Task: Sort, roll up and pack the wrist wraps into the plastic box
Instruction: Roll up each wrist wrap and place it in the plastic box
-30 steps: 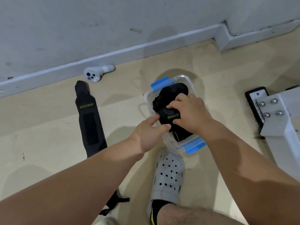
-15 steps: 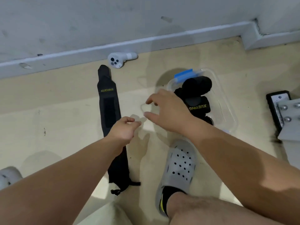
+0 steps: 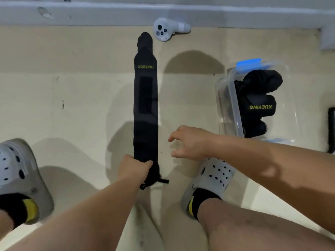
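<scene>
Wrap point(image 3: 145, 105) lies stretched flat on the floor point(image 3: 72, 105), its length running from 12 to 6 o'clock. Your left hand point(image 3: 134, 169) clamps its fingers round the near end. Your right hand point(image 3: 190, 142), fingers apart and loosely curved, hovers empty at the wrap's 3 o'clock. At your 2 o'clock the box point(image 3: 233, 105) holds rolled wraps point(image 3: 261, 104).

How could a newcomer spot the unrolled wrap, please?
Find the white controller by the baseboard. From beside it a black wrap runs along the floor to the left hand, which grips its near end. Unlike the wraps in the box, it lies unrolled.
</scene>
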